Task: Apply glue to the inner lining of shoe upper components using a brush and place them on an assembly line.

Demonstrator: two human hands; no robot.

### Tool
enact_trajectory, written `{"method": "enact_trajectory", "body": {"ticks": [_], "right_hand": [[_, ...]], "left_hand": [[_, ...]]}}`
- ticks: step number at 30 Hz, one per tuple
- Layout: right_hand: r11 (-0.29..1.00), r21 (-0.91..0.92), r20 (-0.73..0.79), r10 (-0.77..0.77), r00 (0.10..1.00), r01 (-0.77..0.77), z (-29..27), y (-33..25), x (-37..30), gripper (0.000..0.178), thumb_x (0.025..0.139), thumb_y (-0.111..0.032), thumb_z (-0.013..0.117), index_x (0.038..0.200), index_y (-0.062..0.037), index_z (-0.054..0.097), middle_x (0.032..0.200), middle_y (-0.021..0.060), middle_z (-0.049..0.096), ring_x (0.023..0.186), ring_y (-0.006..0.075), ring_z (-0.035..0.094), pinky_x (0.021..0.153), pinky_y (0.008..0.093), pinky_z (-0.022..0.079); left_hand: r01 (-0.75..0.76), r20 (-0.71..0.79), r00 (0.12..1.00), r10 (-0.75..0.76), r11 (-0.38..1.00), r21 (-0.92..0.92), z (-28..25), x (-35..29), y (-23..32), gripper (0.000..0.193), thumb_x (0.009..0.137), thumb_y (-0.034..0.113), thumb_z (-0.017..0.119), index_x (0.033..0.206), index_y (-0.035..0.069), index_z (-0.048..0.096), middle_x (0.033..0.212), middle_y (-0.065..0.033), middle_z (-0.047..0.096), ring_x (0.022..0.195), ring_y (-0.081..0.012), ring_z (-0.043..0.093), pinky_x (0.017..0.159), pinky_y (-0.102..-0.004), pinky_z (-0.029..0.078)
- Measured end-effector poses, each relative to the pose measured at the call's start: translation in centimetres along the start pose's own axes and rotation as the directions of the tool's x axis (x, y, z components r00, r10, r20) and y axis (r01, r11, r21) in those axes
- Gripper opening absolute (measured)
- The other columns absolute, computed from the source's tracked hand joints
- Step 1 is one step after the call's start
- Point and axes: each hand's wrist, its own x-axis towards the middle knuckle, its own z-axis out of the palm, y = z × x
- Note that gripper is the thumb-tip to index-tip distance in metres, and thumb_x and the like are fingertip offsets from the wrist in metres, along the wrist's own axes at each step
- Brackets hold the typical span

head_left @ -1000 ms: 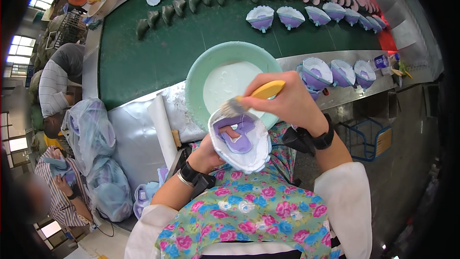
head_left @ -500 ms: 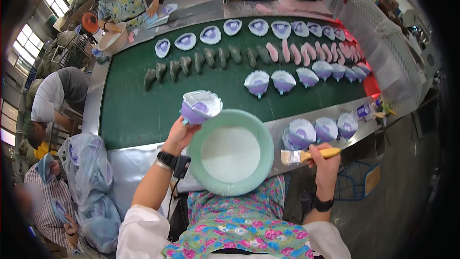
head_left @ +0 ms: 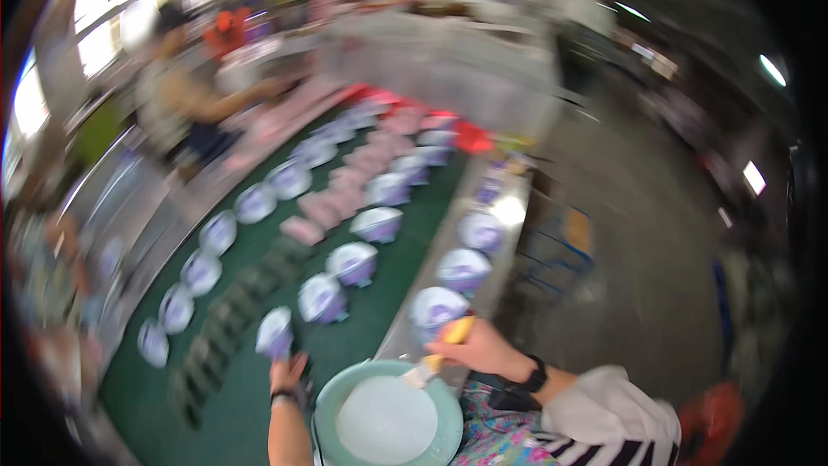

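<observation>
My left hand (head_left: 287,372) is at the lower end of a white-and-purple cup-shaped piece (head_left: 275,332) on the green belt (head_left: 259,418). Its thumb stands apart from the fingers, though blur softens any contact. This piece lies at the near end of a row of similar pieces (head_left: 352,264). My right hand (head_left: 479,350) is closed around the yellow handle of a paintbrush (head_left: 437,363). The brush's pale bristles point down over the rim of a light green basin (head_left: 325,418), which holds white liquid (head_left: 386,421).
More cup-shaped pieces (head_left: 464,271) line the metal ledge at right. Pink foot-shaped pieces (head_left: 332,207) and dark ones (head_left: 226,328) run along the belt, beside a far row of cups (head_left: 219,233). A co-worker (head_left: 185,91) is beyond the belt. A blue-framed stool (head_left: 561,246) stands right.
The view has swung right and blurred. My left hand has taken the cup-shaped piece from beside the basin to the belt row. The brush has come from the right to the basin's rim.
</observation>
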Motion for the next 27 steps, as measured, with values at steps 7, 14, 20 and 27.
{"method": "enact_trajectory", "body": {"ticks": [7,14,20,27], "right_hand": [[0.995,-0.021,-0.283,-0.098,0.954,0.096,-5.6,-3.6,-5.3,0.025,0.090,-0.027,0.064,0.086,-0.0025,0.064,0.069,0.0020,0.062,0.062,0.0074,0.056,0.056,0.0249,0.045],[0.985,-0.091,-0.529,-0.174,0.830,0.148,-12.5,-1.5,-7.9,0.026,0.089,-0.027,0.064,0.082,-0.0024,0.059,0.070,0.0070,0.060,0.060,0.0162,0.055,0.058,0.0305,0.044],[0.928,0.106,-0.404,-0.289,0.868,0.358,-26.0,2.5,-4.2,0.012,0.086,-0.010,0.062,0.077,-0.0044,0.056,0.075,0.0077,0.061,0.070,0.0161,0.058,0.067,0.0298,0.048],[0.888,0.315,-0.388,-0.201,0.899,0.334,-39.2,7.9,3.5,0.030,0.096,-0.025,0.055,0.081,0.0001,0.063,0.076,0.0022,0.065,0.067,0.0057,0.057,0.059,0.0205,0.045]], "left_hand": [[0.500,0.072,0.865,-0.496,0.848,-0.175,0.7,-6.2,9.6,0.044,0.096,0.019,0.041,0.135,0.002,0.041,0.137,-0.0186,0.045,0.125,-0.0314,0.044,0.107,-0.0433,0.033],[0.344,0.280,0.932,-0.232,0.813,-0.470,-6.7,-16.8,17.5,0.042,0.094,0.029,0.047,0.132,0.010,0.046,0.127,-0.0165,0.050,0.116,-0.0298,0.047,0.102,-0.0424,0.035],[0.271,-0.530,0.841,-0.112,0.934,0.232,16.3,-31.4,25.3,0.046,0.092,0.040,0.050,0.132,0.017,0.050,0.140,-0.0160,0.043,0.123,-0.0262,0.044,0.105,-0.0482,0.031],[0.113,-0.348,0.935,-0.071,0.989,0.099,35.4,-32.4,22.7,0.026,0.095,0.017,0.051,0.114,0.000,0.056,0.092,-0.0085,0.065,0.077,-0.0130,0.061,0.068,-0.0243,0.049]]}}
